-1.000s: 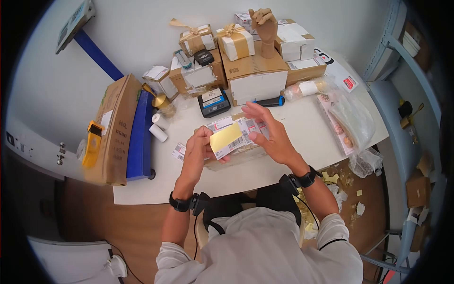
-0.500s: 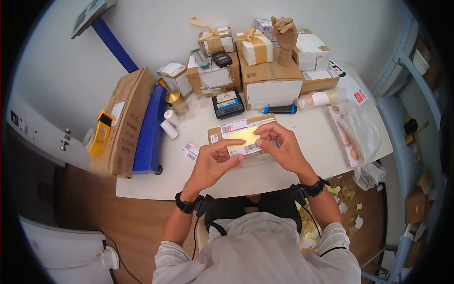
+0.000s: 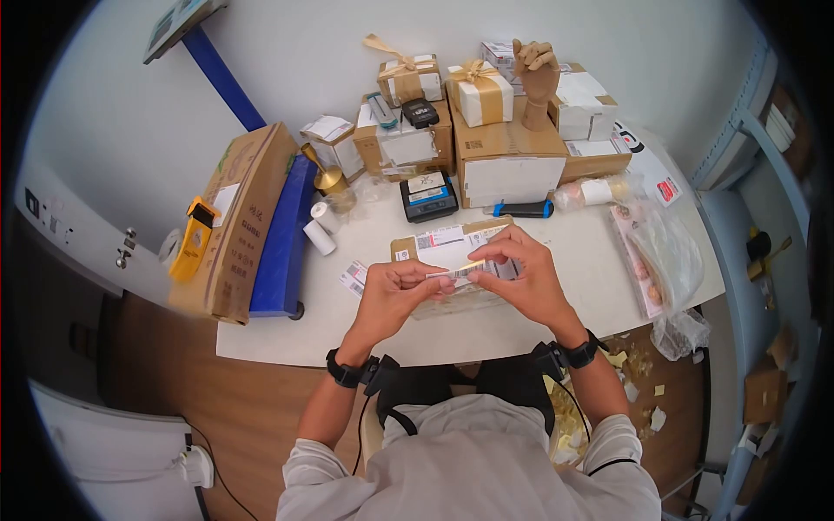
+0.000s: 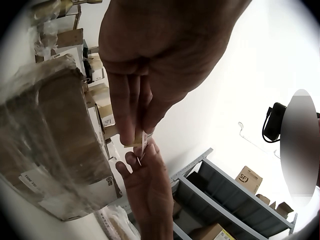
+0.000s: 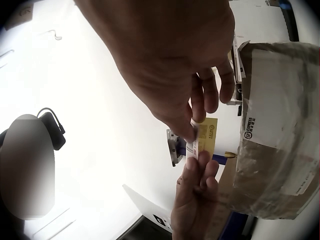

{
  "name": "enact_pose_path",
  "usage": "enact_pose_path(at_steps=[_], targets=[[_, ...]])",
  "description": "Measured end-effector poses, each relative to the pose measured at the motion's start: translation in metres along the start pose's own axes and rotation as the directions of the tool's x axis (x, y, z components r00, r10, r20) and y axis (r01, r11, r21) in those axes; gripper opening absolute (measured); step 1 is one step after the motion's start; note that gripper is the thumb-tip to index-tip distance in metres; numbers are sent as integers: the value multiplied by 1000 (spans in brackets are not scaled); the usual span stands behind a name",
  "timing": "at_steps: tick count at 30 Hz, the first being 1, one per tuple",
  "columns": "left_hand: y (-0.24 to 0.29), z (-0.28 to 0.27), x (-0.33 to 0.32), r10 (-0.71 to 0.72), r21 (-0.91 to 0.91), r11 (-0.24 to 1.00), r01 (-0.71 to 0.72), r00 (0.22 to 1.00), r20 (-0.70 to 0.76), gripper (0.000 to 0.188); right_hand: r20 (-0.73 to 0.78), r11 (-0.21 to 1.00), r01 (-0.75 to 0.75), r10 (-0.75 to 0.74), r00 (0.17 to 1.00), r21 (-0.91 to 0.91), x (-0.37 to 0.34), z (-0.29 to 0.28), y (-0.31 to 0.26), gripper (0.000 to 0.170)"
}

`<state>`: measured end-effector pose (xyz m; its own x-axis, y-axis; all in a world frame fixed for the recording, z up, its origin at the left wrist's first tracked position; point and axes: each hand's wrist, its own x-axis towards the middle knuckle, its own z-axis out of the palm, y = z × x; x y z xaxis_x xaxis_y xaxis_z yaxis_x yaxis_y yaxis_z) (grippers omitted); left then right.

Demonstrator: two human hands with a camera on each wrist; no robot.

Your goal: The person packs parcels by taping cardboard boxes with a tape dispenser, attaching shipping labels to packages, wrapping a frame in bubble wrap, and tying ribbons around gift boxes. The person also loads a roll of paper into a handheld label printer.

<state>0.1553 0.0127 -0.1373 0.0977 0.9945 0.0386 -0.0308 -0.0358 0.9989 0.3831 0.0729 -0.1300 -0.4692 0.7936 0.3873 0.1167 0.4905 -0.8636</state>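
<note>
Both hands pinch a small white printed label point(image 3: 462, 270) with a yellow backing, one at each end. My left hand point(image 3: 389, 297) grips its left end and my right hand point(image 3: 532, 282) its right end, between thumb and fingers. The label appears nearly edge-on in the head view, while the right wrist view shows its yellow backing point(image 5: 210, 134). Below the hands lies a tape-wrapped cardboard box point(image 3: 447, 253) with printed labels on top. In the left wrist view the box's brown side point(image 4: 60, 120) stands beside the left hand.
A black label printer point(image 3: 429, 200) and a black-and-blue tool point(image 3: 526, 209) sit behind the box. Stacked cartons point(image 3: 508, 156) line the back. To the left are loose labels point(image 3: 354, 277), white rolls point(image 3: 320, 238) and a blue scale point(image 3: 282, 243); a plastic bag point(image 3: 647, 234) lies right.
The right hand, at first spread beside the label, has taken hold of its right end. The label has turned from face-up yellow to nearly edge-on. The head view has shifted a little.
</note>
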Motion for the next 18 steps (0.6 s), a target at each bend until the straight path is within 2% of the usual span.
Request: enact_pose_path(at_steps=[1, 2, 4, 8, 11, 18], targets=[[0, 0, 0, -9, 6, 1000, 9, 1000, 8, 19, -44, 988, 104, -109, 993, -116, 1, 1, -2, 20], [1, 1, 0, -9, 5, 1000, 9, 1000, 7, 19, -43, 988, 104, -110, 993, -117, 2, 2, -1, 20], [3, 3, -1, 18, 38, 999, -19, 1000, 23, 18, -20, 973, 207, -210, 977, -99, 3, 4, 1, 21], [0, 3, -1, 45, 74, 996, -46, 999, 15, 16, -11, 960, 230, -235, 972, -156, 4, 5, -1, 19], [-1, 3, 0, 10, 79, 997, -10, 1000, 1, 16, -12, 963, 219, -224, 975, -158, 4, 5, -4, 17], [-3, 4, -3, -6, 108, 994, 4, 1000, 22, 17, 23, 981, 173, -172, 985, -85, 2, 6, -2, 14]])
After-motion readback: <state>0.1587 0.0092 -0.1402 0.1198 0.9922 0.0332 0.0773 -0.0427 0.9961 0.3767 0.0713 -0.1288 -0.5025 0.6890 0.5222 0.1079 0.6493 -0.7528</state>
